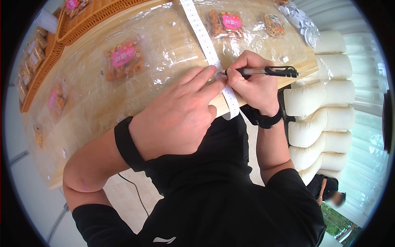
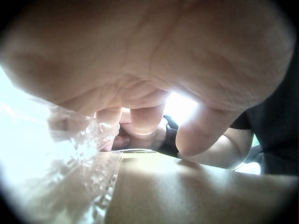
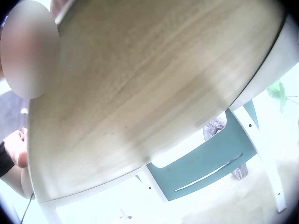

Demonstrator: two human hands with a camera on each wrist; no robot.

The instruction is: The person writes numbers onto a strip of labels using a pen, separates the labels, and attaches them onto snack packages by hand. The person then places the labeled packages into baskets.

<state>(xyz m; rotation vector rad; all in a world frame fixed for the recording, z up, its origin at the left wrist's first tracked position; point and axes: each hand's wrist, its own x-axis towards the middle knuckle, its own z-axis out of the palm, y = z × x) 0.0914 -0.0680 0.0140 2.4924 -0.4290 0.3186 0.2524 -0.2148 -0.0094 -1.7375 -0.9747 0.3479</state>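
A long white paper strip with small printed marks [image 1: 201,35] runs across the wooden table and curls over its near edge. My left hand [image 1: 179,111] lies over the strip, fingers extended, their tips pressing it beside the pen tip. In the left wrist view that palm arches over the bare wood, next to crinkled clear plastic [image 2: 100,186]. My right hand [image 1: 257,84] pinches a black-and-clear pen [image 1: 279,71] between thumb and fingers, its tip at the strip. The right wrist view shows mainly the table's wood [image 3: 140,93].
Clear plastic film covers much of the table, with snack packs bearing pink labels [image 1: 123,55] and a nut-like snack pack [image 1: 273,24] on it. Wicker baskets [image 1: 61,37] stand at the far left. A cream cushioned seat [image 1: 321,99] is at the right; another person [image 1: 325,189] is behind.
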